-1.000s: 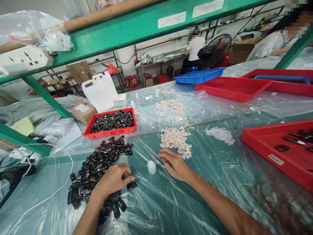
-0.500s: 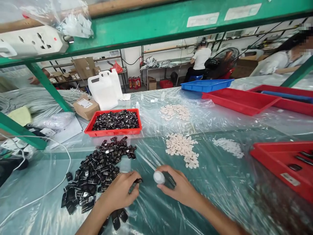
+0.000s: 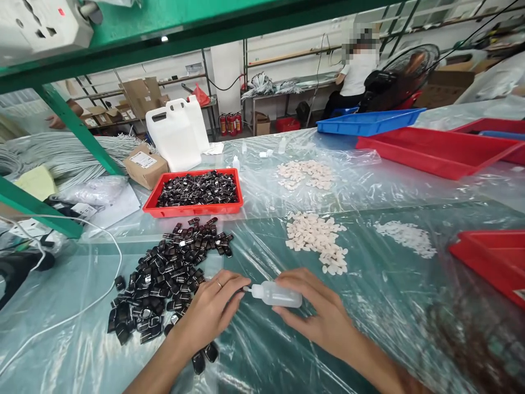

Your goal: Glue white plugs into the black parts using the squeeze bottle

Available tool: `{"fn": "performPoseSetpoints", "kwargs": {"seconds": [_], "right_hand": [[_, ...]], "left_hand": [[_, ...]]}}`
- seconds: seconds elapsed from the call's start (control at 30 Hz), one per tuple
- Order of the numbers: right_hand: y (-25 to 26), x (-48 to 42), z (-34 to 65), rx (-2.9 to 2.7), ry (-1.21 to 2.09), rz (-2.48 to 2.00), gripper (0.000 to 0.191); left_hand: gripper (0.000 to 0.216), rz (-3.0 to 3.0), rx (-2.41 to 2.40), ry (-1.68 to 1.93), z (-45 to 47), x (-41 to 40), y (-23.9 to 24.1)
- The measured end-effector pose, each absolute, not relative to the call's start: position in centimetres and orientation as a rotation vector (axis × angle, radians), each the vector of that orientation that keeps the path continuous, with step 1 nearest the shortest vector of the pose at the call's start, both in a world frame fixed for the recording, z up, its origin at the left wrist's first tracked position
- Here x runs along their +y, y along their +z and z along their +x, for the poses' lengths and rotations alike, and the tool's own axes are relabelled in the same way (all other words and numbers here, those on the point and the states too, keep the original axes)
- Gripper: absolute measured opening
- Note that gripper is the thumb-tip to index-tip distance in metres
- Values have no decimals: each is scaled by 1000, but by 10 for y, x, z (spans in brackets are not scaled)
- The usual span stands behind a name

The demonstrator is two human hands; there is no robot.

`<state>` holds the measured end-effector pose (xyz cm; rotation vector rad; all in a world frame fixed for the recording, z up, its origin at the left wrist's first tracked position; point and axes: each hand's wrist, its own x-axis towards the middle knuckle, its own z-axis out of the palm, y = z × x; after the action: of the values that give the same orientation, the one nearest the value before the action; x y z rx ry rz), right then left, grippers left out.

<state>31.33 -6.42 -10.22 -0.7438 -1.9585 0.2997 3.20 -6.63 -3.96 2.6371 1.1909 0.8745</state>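
The right hand (image 3: 324, 317) had lifted the small bottle (image 3: 276, 294) off the sheet and tipped it sideways, gripping its body. Its nozzle met the left hand (image 3: 211, 309), pinched around something unseen. Beyond lay the black pieces (image 3: 164, 279), white chips (image 3: 315, 238) and red tray (image 3: 192, 208).

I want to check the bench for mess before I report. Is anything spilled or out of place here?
Yes. Many black parts lie loose in a heap on the plastic sheet, outside the red tray that holds the same kind. A few strays sit apart near the left hand. The right hand holds a small bottle sideways; no leak shows.
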Motion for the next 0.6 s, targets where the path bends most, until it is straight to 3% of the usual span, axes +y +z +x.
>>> {"fn": "performPoseSetpoints", "kwargs": {"seconds": [0.3, 0.6], "right_hand": [[-93, -80, 321, -1948, 273, -780, 58], [-85, -103, 318, -1851, 411, -835, 62]], "left_hand": [[15, 2786, 1201, 967, 36, -74, -28], [21, 2845, 1236, 871, 35, -81, -27]]}}
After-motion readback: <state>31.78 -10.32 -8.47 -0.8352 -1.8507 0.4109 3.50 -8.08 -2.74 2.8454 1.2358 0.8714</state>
